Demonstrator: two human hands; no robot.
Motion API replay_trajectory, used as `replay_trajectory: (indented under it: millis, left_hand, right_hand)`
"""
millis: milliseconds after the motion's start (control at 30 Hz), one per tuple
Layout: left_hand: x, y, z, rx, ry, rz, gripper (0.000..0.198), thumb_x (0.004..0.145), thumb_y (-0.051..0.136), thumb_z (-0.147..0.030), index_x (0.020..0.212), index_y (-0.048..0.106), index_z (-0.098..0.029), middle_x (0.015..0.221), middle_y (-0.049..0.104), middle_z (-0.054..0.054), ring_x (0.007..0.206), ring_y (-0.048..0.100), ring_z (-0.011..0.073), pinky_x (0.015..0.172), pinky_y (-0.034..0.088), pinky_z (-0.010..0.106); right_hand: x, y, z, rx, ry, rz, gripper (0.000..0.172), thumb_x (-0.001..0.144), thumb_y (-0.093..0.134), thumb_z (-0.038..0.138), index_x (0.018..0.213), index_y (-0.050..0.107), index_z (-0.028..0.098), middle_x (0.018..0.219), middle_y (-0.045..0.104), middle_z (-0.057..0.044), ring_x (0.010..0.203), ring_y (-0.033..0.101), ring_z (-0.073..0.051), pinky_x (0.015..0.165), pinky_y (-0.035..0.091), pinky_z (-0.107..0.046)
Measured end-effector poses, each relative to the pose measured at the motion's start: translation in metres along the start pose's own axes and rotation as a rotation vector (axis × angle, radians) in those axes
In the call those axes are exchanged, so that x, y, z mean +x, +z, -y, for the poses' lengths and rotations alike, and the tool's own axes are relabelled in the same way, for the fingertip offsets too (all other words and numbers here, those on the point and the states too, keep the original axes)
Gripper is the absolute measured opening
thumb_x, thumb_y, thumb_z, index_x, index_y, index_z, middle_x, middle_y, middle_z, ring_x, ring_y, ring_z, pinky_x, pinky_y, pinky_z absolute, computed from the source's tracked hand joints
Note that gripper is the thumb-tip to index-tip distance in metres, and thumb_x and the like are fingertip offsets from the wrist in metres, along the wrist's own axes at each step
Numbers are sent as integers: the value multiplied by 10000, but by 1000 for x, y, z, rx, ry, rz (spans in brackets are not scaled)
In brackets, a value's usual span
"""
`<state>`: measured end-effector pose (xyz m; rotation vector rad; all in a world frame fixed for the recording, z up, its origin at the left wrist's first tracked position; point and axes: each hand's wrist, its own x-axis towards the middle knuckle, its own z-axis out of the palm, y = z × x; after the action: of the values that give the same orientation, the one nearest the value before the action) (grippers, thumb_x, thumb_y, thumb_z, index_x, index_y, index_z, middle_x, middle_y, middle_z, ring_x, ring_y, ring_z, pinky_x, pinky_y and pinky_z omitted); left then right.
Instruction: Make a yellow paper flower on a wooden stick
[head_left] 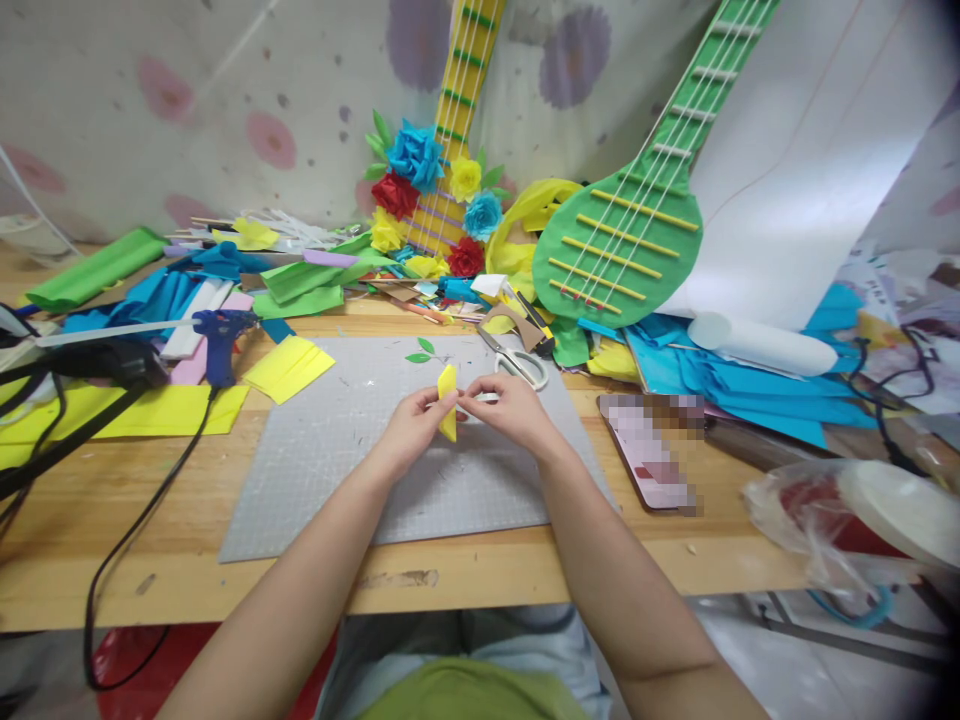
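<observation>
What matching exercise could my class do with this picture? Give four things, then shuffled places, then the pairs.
Things
1. narrow yellow paper-like strip
2. white-handled metal scissors
3. small green leaf shapes
4. dark blue plastic glue gun

Places
A. on the gridded grey mat, just beyond the left hand
B. to the left of the mat
C. held in the left hand's fingers
D. just beyond the right hand

Pairs
1-C, 2-D, 3-A, 4-B

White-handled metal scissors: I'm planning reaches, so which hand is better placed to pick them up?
Probably the right hand: the scissors lie just beyond it, handles closest. The left hand is farther away and pinches a narrow yellow paper piece.
</observation>
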<state>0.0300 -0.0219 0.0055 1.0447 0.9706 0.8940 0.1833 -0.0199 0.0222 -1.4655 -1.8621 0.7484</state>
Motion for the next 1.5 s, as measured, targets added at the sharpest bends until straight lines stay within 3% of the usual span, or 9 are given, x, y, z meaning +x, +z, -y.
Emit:
replay_trajectory:
  millis: [467, 600, 800, 967, 1167, 1500]
  left_hand:
    - [1, -3, -5, -223, -31, -65, 330, 564, 746, -324, 802, 642, -120, 682, 622, 10, 623, 591, 107, 576, 505, 235]
    - [1, -6, -6, -277, -79, -50, 270, 608, 726, -266, 802, 631, -104, 664, 626, 20, 612, 594, 90, 557, 483, 187]
    - [2, -6, -9, -384, -141, -93, 126, 680, 661, -175, 761, 581, -120, 748, 634, 27, 676, 634, 132, 590, 528, 250]
    - [3, -8, -9, -465, -171, -96, 69, 727, 616, -149, 778, 587, -111, 639, 590, -2, 576, 595, 87, 582, 529, 227]
    - [3, -8, -5, -558, -191, 16, 78, 790, 548, -176, 790, 586, -108, 648, 564, -7, 531, 548, 47, 540, 511, 181]
    - [2, -1, -6, -504, -212, -95, 61, 785, 523, -116, 825, 565, -132, 625, 552, -26, 471, 524, 37, 497, 500, 167]
  right_hand:
    - [0, 0, 3, 52, -40, -36, 139, 730, 573, 274, 702, 697, 215, 744, 696, -5, 729, 628, -148, 586, 438, -217]
    - [1, 2, 1, 94, -39, -45, 129, 726, 582, 274, 728, 700, 221, 770, 702, -4, 739, 636, -154, 614, 451, -231]
    - [2, 3, 2, 158, 25, -84, 131, 714, 585, 287, 722, 687, 205, 775, 694, -13, 767, 625, -158, 645, 465, -247]
    - [0, 4, 9, 226, 76, -146, 141, 690, 605, 297, 766, 682, 206, 846, 681, -26, 833, 609, -160, 621, 476, -232]
    - [1, 9, 5, 158, 14, -126, 130, 715, 600, 287, 787, 697, 237, 862, 693, -6, 861, 603, -165, 701, 462, -270]
    - [0, 17, 1, 48, -122, -168, 107, 714, 621, 219, 768, 706, 254, 761, 681, 3, 783, 567, -156, 722, 427, -281]
